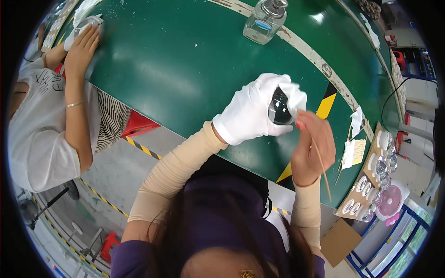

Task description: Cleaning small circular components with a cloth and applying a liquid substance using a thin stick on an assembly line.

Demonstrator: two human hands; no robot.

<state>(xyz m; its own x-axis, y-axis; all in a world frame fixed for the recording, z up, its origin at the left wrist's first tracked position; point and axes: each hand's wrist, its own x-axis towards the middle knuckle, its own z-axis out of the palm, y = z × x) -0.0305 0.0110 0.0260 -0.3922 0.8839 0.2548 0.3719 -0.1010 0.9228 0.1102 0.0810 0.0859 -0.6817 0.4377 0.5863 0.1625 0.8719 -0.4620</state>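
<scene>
Hair [169, 238] hangs at the lower middle; a glossy dark piece [280, 110] sits just right of centre.
Gloved left hand [250, 111] wraps the piece; right hand [316, 148] pinches white cloth [296, 96] beside it and holds a thin stick [321, 167]. Pushing too hard could slip the smooth piece from the glove; a careless turn could knock the stick.

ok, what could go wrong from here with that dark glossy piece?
1. The dark glossy piece could slip, as the left hand holds it through a white glove.
2. The right hand is bare, so it might leave fingerprints if it touches the shiny surface.
3. The thin stick juts back from the right hand and might catch on the tan sleeve.
</scene>
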